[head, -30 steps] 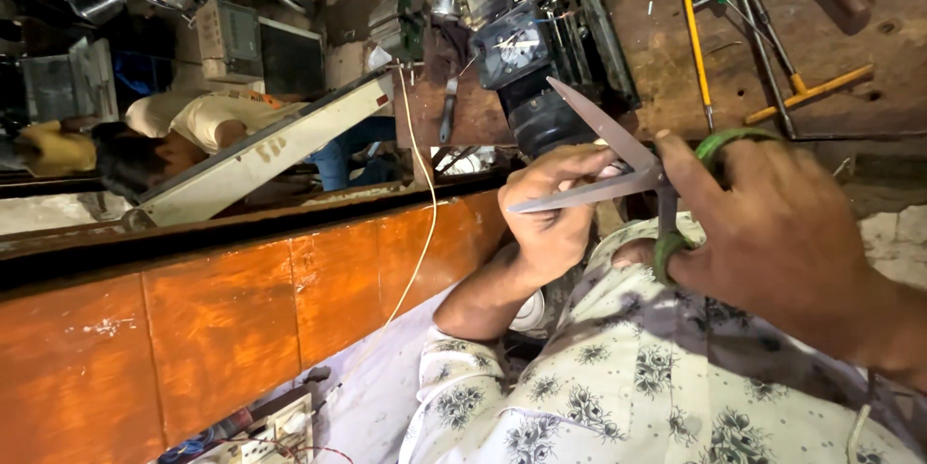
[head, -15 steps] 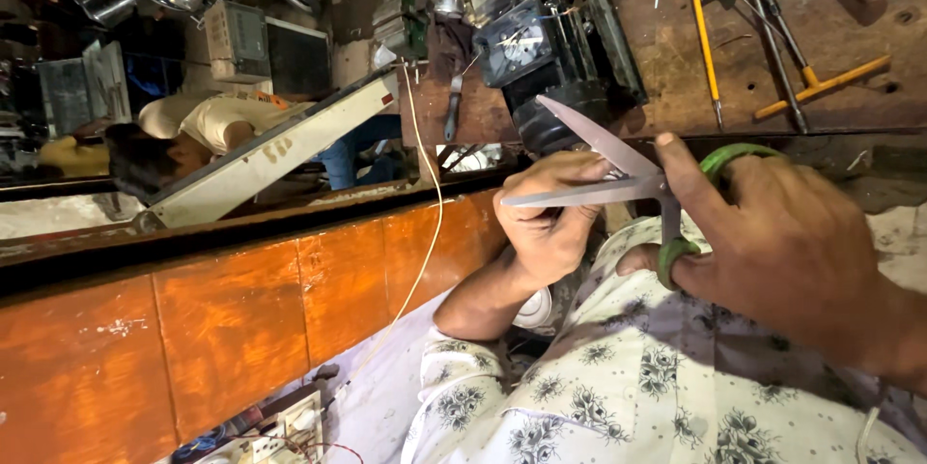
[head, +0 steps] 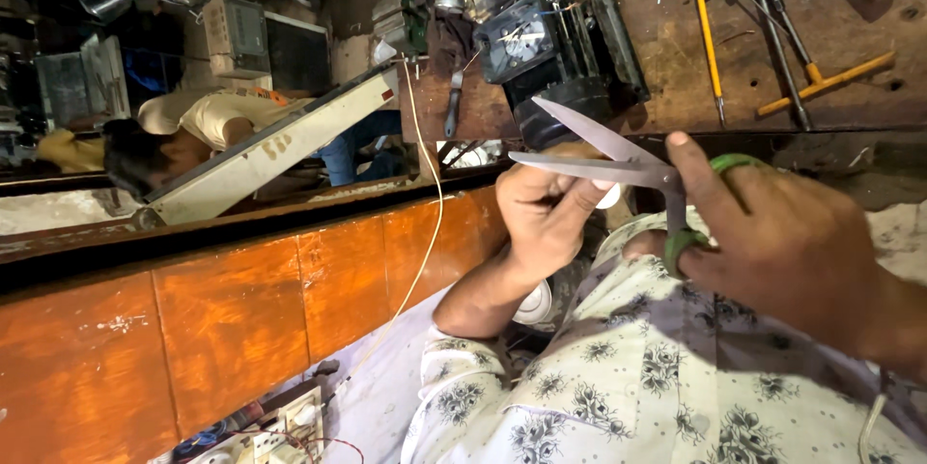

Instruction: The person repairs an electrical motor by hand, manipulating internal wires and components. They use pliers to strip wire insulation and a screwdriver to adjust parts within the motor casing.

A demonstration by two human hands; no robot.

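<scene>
My right hand (head: pixel 792 247) grips a pair of green-handled scissors (head: pixel 618 160), thumb and fingers through the loops. The steel blades are open and point left. My left hand (head: pixel 546 218) is closed just under the blades, fingers pinched on a small white piece (head: pixel 608 196) that lies between them; most of it is hidden. My left forearm comes out of a pale flower-printed sleeve (head: pixel 618 387). A round white object (head: pixel 534 305) shows below my left wrist.
A dark motor-like machine (head: pixel 550 49) sits on a worn wooden bench (head: pixel 850 10) with green-handled screwdrivers (head: pixel 705 10) and a yellow T-handled tool (head: pixel 821 80). An orange-brown panel (head: pixel 241 319), a white cord (head: pixel 425 194), a long white panel (head: pixel 280 147) and another person (head: pixel 193 121) lie left.
The view has drifted slightly and both hands sit a little lower in it. The scissors stay open at my left hand's fingertips.
</scene>
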